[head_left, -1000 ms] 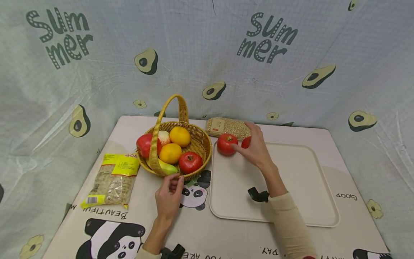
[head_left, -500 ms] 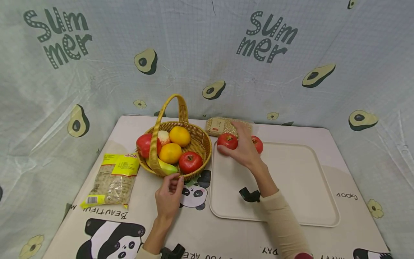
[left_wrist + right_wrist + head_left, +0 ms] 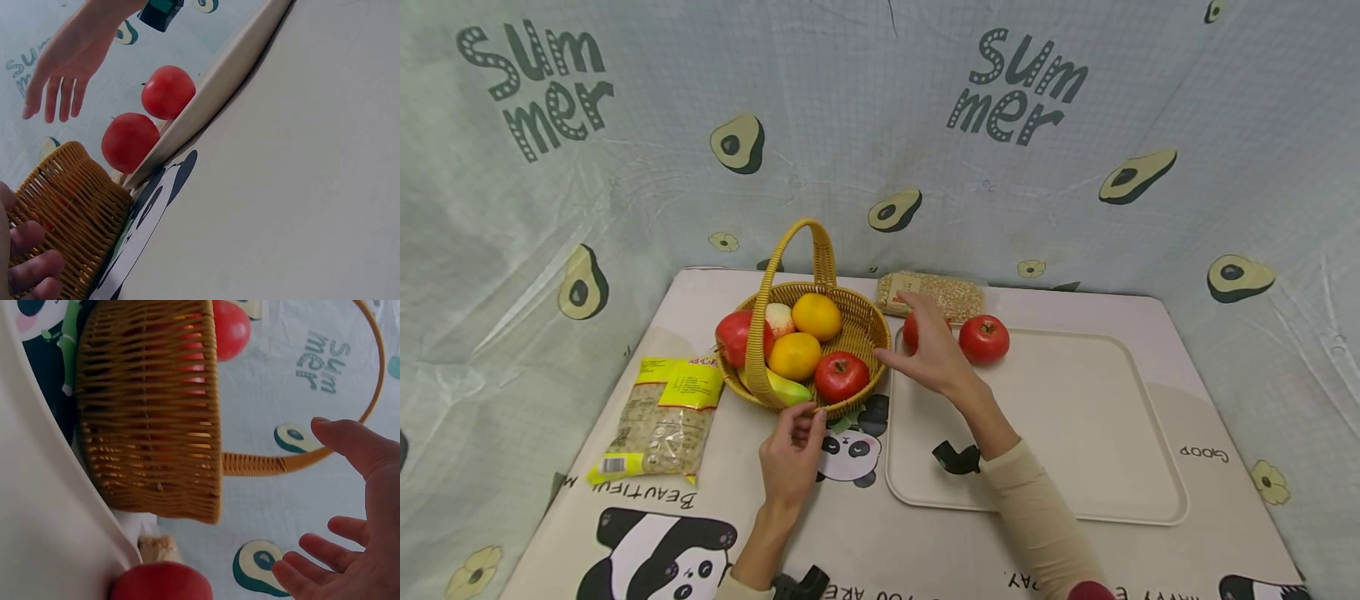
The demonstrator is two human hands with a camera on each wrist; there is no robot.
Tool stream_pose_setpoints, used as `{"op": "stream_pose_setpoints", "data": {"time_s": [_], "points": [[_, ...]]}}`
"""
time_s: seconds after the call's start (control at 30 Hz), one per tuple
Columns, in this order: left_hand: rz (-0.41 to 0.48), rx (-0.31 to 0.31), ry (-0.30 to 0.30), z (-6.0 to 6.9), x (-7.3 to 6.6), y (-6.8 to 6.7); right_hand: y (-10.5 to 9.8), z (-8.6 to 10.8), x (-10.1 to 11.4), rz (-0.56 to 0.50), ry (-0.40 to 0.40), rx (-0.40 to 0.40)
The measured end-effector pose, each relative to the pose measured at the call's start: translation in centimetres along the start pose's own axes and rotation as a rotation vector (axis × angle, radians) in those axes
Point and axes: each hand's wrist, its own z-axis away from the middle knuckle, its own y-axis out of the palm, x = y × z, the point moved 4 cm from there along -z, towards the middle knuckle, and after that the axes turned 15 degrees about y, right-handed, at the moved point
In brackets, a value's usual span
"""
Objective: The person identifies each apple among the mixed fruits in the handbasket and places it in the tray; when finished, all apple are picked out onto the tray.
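Note:
My left hand (image 3: 790, 458) is at the near rim of the yellow wicker basket (image 3: 874, 333), its fingers curled and pinching that rim. In the basket lie a red apple (image 3: 842, 377), two oranges (image 3: 796, 357), a banana (image 3: 786, 387), a larger red fruit (image 3: 735, 337) and a white-and-red fruit (image 3: 779, 318). My right hand (image 3: 936, 358) hovers between basket and tray, fingers spread, holding nothing. It partly hides one apple (image 3: 912, 332) on the beige tray (image 3: 1037, 433). Beside that sits another apple (image 3: 985, 339); both apples (image 3: 130, 142) show fully in the left wrist view.
A bag of grain (image 3: 962, 293) lies behind the tray against the patterned curtain. Left of the basket lies a yellow-topped clear packet (image 3: 666, 417). The basket's tall handle (image 3: 805, 229) arches above the fruit.
My right hand has moved left, from above the right apple past the left one toward the basket, uncovering the right apple. The left hand has stayed at the basket rim.

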Motion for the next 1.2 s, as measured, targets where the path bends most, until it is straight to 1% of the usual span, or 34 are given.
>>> {"op": "stream_pose_setpoints", "data": {"time_s": [0.27, 0.43, 0.53, 0.73, 0.93, 1.2], "points": [[0.008, -0.005, 0.01, -0.1, -0.1, 0.0, 2.0, -0.4, 0.9, 0.028, -0.095, 0.034], [-0.002, -0.004, 0.012, -0.1, -0.1, -0.1, 3.2, -0.5, 1.4, 0.019, -0.136, 0.072], [-0.004, -0.005, 0.017, -0.1, -0.1, -0.1, 4.0, -0.7, 1.6, 0.038, -0.153, 0.098], [0.001, -0.01, 0.027, -0.2, -0.1, -0.1, 5.3, -0.9, 1.9, 0.064, -0.15, 0.158], [-0.002, -0.011, 0.032, -0.2, -0.2, -0.2, 6.2, -0.9, 2.2, 0.109, -0.149, 0.197], [-0.007, -0.01, 0.032, -0.2, -0.2, -0.2, 7.5, -1.2, 2.4, 0.227, -0.121, 0.248]]}}
